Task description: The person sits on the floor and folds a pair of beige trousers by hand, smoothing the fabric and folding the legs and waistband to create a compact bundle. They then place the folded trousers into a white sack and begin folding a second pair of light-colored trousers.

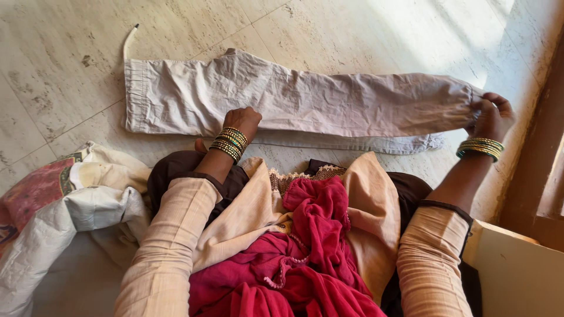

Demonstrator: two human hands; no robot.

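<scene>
mid-fold, i'd say: left hand [242, 120] presses flat on pale trousers [305, 100], no grasp. right hand [492, 117] pinches the leg hem; next prob. needs hem brought w/ care to waistband.

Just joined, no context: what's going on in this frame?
A person seated on the floor has pale trousers laid out flat and folded lengthwise. The left hand presses near the middle of the trousers, while the right hand pinches the cuff end. A pile of cloth sits at the person's left, and a red scarf lies in the lap.

creased matt cotton trousers [294, 100] on smooth, faintly glossy stone floor [59, 58]
</scene>
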